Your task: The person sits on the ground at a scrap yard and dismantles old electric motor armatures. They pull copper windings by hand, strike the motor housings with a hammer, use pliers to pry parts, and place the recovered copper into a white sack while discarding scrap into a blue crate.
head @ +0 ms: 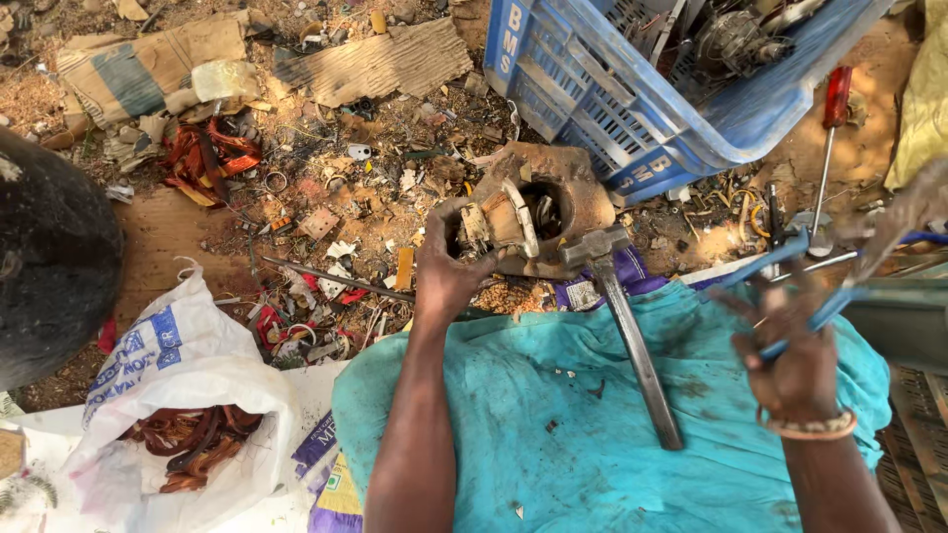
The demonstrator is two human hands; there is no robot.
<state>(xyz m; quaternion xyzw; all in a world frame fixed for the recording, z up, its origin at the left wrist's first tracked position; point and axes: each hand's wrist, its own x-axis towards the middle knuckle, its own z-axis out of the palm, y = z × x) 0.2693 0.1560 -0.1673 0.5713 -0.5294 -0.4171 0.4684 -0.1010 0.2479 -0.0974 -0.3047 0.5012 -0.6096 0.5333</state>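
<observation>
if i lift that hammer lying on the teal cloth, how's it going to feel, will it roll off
The hammer looks all metal, so probably heavy for its size and stiff. Its block-shaped head would likely pull it head-down if gripped low on the handle. The squarish head and soft teal cloth make rolling unlikely, though the smooth bare handle might slip in the fingers.

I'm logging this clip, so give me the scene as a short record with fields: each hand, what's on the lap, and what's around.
left hand: grips a rusty motor part on the ground
right hand: holds blue-handled pliers, raised and blurred
lap: hammer lying on a teal cloth
behind: blue crate of metal parts, red-handled screwdriver
left side: white bag with copper wire
ground: scrap bits and cardboard
</observation>
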